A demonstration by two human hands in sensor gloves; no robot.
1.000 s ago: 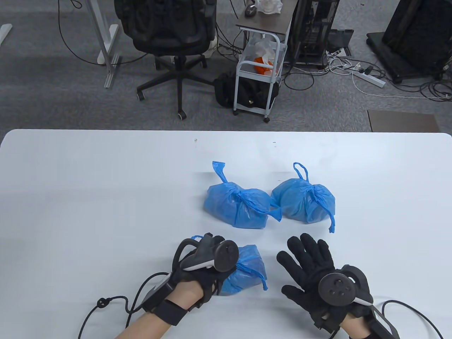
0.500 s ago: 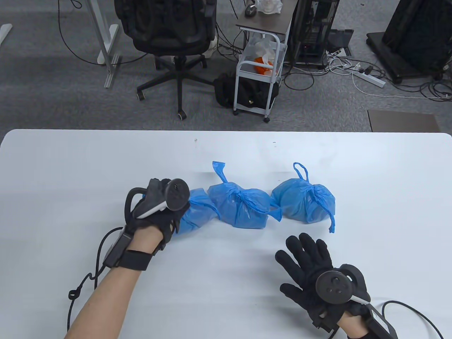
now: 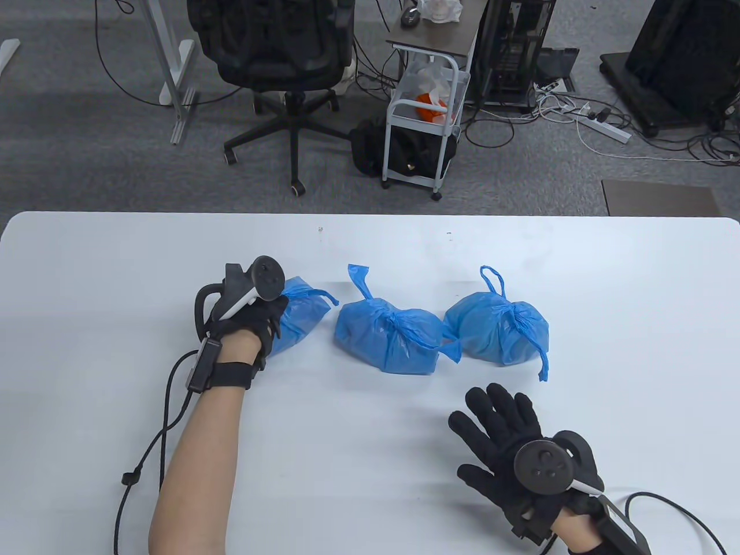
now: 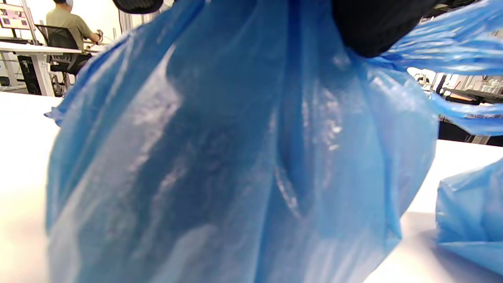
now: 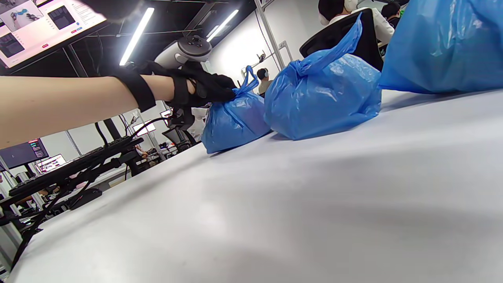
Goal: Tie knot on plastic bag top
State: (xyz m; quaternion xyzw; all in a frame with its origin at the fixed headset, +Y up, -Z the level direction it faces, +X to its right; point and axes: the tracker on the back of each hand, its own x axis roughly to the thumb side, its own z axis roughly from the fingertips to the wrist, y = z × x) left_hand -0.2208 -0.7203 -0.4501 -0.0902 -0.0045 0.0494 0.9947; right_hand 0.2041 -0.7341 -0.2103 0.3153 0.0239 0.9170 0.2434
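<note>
A black office chair (image 3: 272,52) and a white wheeled cart (image 3: 425,124) stand beyond the white table (image 3: 115,277)

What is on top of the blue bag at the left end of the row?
The left hand grips the knotted top of the leftmost bag. One tail sticks out. The knot itself is covered by the glove.

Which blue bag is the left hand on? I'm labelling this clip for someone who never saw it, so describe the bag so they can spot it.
On the white table, three knotted blue bags sit in a row across the middle. It is the leftmost bag, the only one with a gloved hand on it: the left hand grips its top. The middle bag and right bag sit untouched.
</note>
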